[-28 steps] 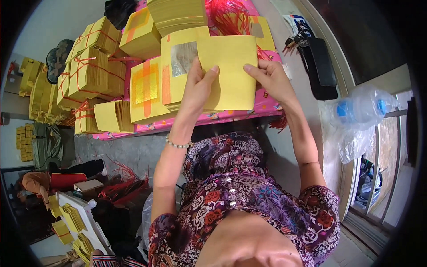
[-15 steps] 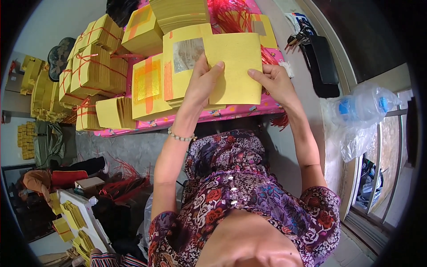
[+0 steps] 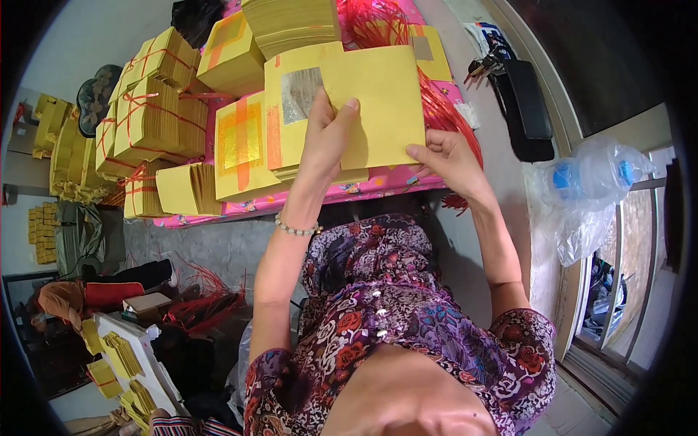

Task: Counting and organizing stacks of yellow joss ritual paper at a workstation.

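A yellow paper sheet [image 3: 385, 94] lies in front of me over a stack of yellow paper sheets [image 3: 273, 145] that carries a silver patch and an orange-red stripe. My left hand [image 3: 327, 134] grips the sheet near its left side, thumb on top, and its fingertips lie by the silver patch. At the sheet's lower right corner, my right hand [image 3: 452, 161] pinches the edge between thumb and curled fingers. A bead bracelet circles my left wrist. Just left of the stack sits another pile with a gold square [image 3: 240, 138] and an orange stripe.
Bundles of yellow paper tied with red strips [image 3: 156, 116] crowd the left of the pink table cover [image 3: 320, 190]. Loose red strips [image 3: 443, 109] hang at the right. A black case [image 3: 527, 109] with keys lies beyond them. At lower left, another person [image 3: 62, 299] is by more paper.
My right hand has slid down the sheet's right edge to its lower corner. The sheet has shifted slightly up and left, and my left hand has edged left with it.
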### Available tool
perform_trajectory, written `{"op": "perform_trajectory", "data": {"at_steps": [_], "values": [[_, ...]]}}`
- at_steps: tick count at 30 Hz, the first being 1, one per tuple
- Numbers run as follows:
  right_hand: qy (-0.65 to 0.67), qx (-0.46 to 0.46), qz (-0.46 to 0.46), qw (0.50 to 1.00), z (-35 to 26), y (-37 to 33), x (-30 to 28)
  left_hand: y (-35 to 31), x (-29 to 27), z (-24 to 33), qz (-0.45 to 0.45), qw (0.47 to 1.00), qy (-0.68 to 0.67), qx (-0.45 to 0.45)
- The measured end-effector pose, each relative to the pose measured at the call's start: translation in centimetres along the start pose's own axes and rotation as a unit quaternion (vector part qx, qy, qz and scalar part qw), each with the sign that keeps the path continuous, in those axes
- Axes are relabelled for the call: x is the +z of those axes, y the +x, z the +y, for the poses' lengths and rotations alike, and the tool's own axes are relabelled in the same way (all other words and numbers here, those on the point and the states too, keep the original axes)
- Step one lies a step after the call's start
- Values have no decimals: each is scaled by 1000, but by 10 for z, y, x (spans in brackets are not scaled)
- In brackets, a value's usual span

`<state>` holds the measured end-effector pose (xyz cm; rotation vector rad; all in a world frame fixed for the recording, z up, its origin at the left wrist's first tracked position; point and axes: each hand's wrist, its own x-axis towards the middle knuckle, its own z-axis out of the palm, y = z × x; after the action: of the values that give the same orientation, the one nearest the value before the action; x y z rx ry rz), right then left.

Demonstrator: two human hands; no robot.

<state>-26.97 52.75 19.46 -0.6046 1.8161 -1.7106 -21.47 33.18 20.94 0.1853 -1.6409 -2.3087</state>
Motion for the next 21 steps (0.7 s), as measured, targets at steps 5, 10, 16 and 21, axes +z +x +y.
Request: {"op": "perform_trajectory", "data": {"at_steps": [5, 10, 16, 21], "values": [[-7, 39, -6, 999, -6, -4, -1, -3, 2, -4, 14, 999, 24, 37], [110, -38, 42, 992, -2, 10, -13, -15, 9, -10, -53, 996, 57, 47], [70, -74, 46, 994, 5, 17, -18, -15, 10, -19, -38, 992, 95, 76], [66, -67, 60, 994, 9, 13, -14, -12, 15, -17, -39, 996, 51, 55]]}}
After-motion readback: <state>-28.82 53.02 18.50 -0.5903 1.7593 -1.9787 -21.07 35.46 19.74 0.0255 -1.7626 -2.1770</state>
